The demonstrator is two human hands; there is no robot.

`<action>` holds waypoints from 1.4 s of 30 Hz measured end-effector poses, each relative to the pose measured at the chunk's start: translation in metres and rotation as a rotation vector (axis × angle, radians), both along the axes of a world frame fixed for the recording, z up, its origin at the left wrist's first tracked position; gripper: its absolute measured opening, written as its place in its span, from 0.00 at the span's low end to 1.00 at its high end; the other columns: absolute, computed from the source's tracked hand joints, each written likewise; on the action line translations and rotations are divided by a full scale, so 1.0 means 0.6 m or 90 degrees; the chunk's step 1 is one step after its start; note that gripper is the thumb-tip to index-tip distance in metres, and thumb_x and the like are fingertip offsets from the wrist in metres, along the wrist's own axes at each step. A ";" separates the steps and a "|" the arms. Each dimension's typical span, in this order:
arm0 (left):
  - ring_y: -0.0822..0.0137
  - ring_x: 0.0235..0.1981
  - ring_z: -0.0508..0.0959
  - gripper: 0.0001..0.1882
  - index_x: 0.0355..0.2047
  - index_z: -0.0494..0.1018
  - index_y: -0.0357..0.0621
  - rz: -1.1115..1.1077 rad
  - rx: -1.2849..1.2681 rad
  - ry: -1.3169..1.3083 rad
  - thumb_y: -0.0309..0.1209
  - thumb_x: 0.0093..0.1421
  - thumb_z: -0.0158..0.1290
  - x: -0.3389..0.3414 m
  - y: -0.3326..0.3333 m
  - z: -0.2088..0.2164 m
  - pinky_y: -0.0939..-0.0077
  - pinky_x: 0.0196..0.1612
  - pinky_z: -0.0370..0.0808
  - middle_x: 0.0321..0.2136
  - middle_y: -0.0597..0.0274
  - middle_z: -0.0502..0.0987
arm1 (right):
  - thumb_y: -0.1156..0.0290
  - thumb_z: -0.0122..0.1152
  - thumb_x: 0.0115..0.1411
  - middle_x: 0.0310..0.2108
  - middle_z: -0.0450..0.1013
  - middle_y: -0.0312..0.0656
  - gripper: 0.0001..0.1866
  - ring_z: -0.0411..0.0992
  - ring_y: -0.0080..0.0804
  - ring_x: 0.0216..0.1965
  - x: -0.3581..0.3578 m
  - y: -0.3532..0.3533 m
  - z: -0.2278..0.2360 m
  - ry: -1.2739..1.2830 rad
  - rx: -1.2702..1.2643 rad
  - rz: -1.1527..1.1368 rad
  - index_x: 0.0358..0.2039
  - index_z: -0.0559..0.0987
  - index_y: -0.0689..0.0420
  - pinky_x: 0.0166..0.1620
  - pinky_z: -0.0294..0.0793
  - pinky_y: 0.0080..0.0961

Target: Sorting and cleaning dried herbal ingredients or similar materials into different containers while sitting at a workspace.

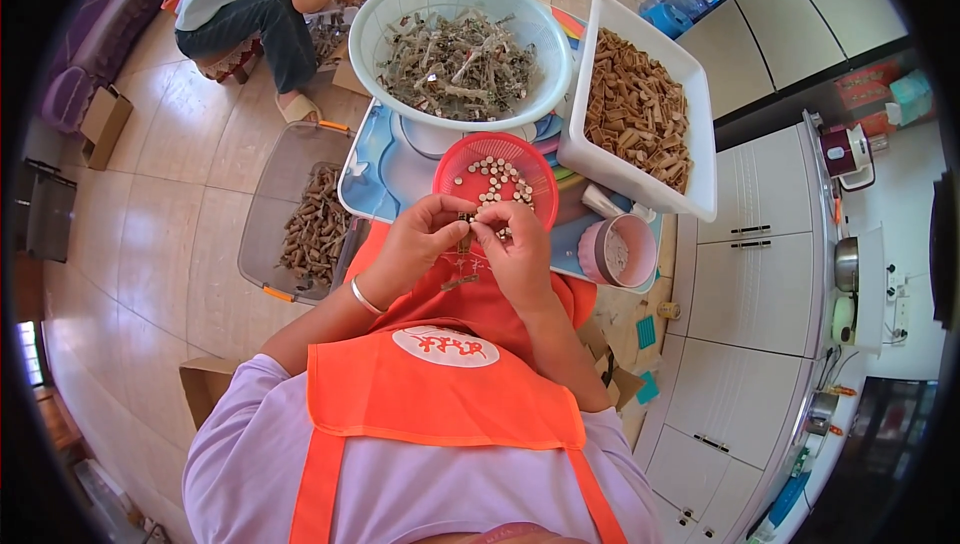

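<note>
By the blue bench (378, 172), a thin piece (464, 244) is pinched by fingers of left hand (420, 244) and right hand (519, 252); probably light, stiff, best held by its edges.

Discs (505, 172) are held in a small basket (547, 189) on the desk (385, 172); behind it a larger basket (553, 64) is set. To their right a tray (705, 124) is placed, with a cup (649, 247) before it. Left of the desk, a bin (278, 172) is set on the floor (165, 234).
</note>
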State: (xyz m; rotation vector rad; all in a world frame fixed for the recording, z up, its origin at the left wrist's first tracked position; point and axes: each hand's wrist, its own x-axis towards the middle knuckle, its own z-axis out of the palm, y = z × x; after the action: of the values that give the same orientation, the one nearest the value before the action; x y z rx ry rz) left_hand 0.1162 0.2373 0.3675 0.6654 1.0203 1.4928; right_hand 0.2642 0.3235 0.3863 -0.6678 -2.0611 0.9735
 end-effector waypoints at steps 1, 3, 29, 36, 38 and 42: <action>0.74 0.43 0.78 0.12 0.49 0.71 0.35 0.001 0.000 -0.001 0.21 0.65 0.51 0.003 0.000 -0.001 0.80 0.46 0.76 0.42 0.61 0.78 | 0.82 0.65 0.53 0.31 0.76 0.42 0.11 0.74 0.39 0.32 0.002 0.000 0.001 -0.019 0.047 0.005 0.35 0.75 0.58 0.36 0.75 0.30; 0.75 0.41 0.77 0.11 0.49 0.70 0.35 0.008 0.004 0.005 0.21 0.66 0.50 0.007 -0.002 -0.005 0.80 0.44 0.76 0.41 0.61 0.78 | 0.82 0.65 0.52 0.31 0.76 0.42 0.11 0.74 0.41 0.32 0.007 0.001 0.006 -0.037 0.100 0.025 0.35 0.75 0.58 0.37 0.75 0.32; 0.71 0.43 0.80 0.11 0.48 0.72 0.41 0.008 -0.085 -0.191 0.23 0.65 0.52 -0.007 -0.011 -0.001 0.77 0.46 0.77 0.43 0.60 0.80 | 0.78 0.52 0.55 0.36 0.75 0.54 0.08 0.75 0.52 0.41 -0.044 0.146 -0.074 -0.503 0.192 -0.102 0.34 0.79 0.61 0.43 0.74 0.44; 0.71 0.43 0.80 0.11 0.48 0.72 0.40 0.010 -0.085 -0.198 0.23 0.65 0.52 -0.005 -0.009 -0.007 0.78 0.46 0.77 0.43 0.60 0.80 | 0.79 0.57 0.57 0.35 0.75 0.48 0.06 0.77 0.44 0.35 -0.015 0.095 -0.033 -0.203 0.084 -0.044 0.37 0.75 0.62 0.39 0.76 0.38; 0.72 0.42 0.80 0.11 0.48 0.72 0.40 0.018 -0.086 -0.197 0.22 0.65 0.52 -0.001 -0.006 -0.009 0.79 0.45 0.77 0.42 0.61 0.80 | 0.81 0.62 0.57 0.32 0.74 0.40 0.06 0.75 0.30 0.32 -0.008 0.045 0.007 0.009 -0.140 0.000 0.34 0.74 0.60 0.36 0.74 0.23; 0.74 0.38 0.79 0.11 0.47 0.72 0.40 0.006 -0.094 -0.169 0.22 0.65 0.52 -0.002 -0.006 -0.007 0.81 0.41 0.77 0.40 0.62 0.79 | 0.81 0.63 0.57 0.32 0.74 0.40 0.09 0.75 0.30 0.32 -0.001 0.006 0.006 0.016 -0.113 0.035 0.36 0.73 0.60 0.36 0.75 0.23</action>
State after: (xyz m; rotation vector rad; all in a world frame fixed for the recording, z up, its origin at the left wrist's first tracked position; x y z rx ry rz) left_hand 0.1149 0.2336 0.3633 0.3476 0.9181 1.4530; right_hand 0.2635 0.3269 0.3900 -0.6880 -1.9965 1.2005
